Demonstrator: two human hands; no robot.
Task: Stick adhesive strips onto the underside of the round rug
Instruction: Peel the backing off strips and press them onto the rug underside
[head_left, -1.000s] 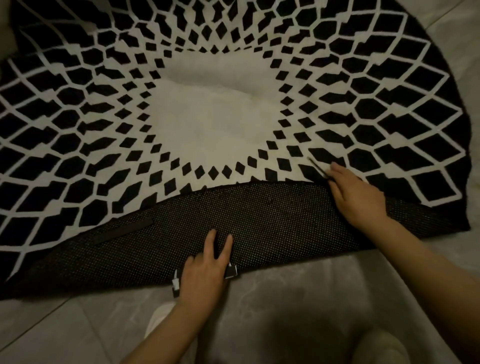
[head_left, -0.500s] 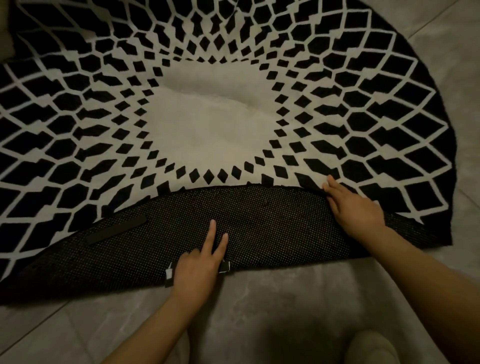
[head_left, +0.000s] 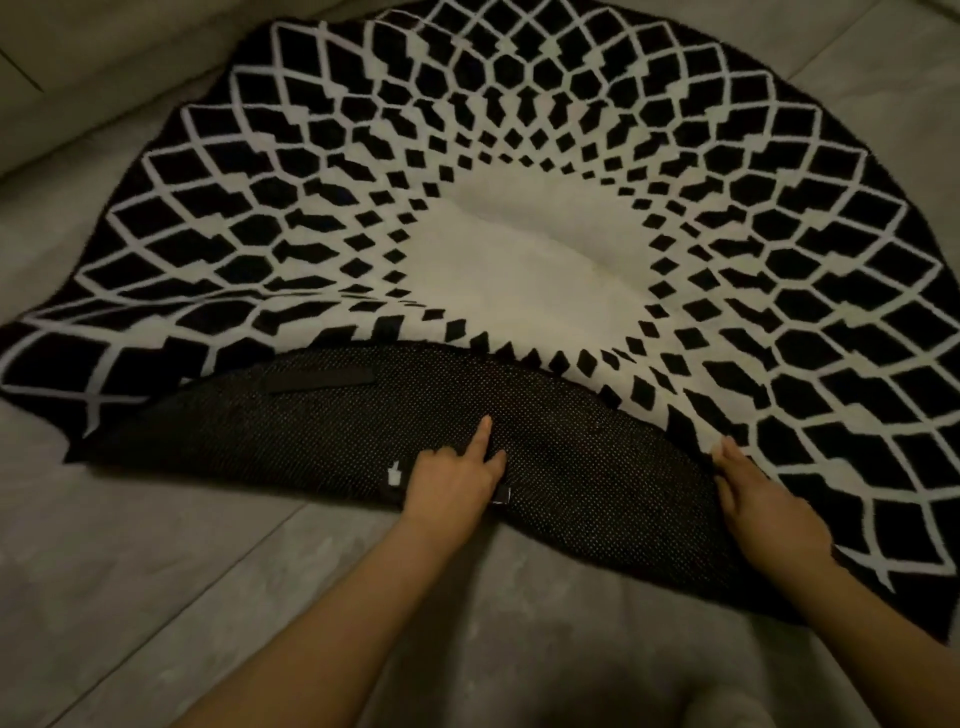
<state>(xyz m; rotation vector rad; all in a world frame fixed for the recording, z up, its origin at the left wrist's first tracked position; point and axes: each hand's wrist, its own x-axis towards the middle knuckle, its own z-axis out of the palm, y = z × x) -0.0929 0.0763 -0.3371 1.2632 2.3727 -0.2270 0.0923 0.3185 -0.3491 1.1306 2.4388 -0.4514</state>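
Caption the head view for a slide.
Left hand presses an adhesive strip onto the round rug's folded-back underside; right hand holds the fold.

We've got the round black-and-white woven rug (head_left: 519, 156) here: black diamond-ish blocks split by thin white lines, shrinking as they spiral in toward a plain cream-white centre, with a solid black border round the edge. The folded-over black rubbery underside of the rug (head_left: 571, 467) is dark with a fine grid of tiny pale dots all over it. On that sits a plain matte black adhesive strip (head_left: 319, 380), no dots. Another black strip with white printed marks at its ends (head_left: 396, 474) peeks out from under our left hand (head_left: 452, 483). The grey tiled floor (head_left: 156, 571) has faint cloudy marbling and thin darker grout lines.
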